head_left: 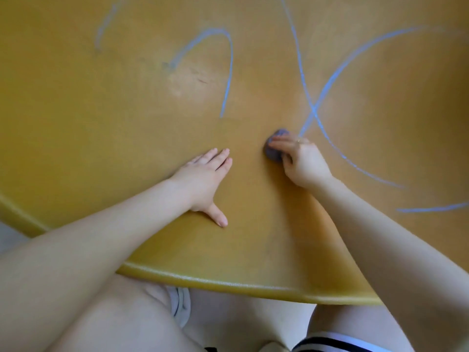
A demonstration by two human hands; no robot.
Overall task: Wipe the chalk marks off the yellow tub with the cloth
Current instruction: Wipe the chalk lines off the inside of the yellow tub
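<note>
The yellow tub (127,128) fills most of the head view, its rounded rim running along the bottom. Blue chalk marks cross its surface: a hooked curve (229,72) at centre top and two long crossing lines (314,109) on the right. My right hand (302,161) is closed around a small bunched grey-purple cloth (275,148), pressed on the tub just left of the lower end of the crossing lines. My left hand (205,181) lies flat on the tub with fingers together and thumb spread, holding nothing.
A faint chalk stroke (106,24) sits at the upper left, and a short blue line (431,209) at the right edge. Below the tub rim (228,283) are my bare knees and a pale floor.
</note>
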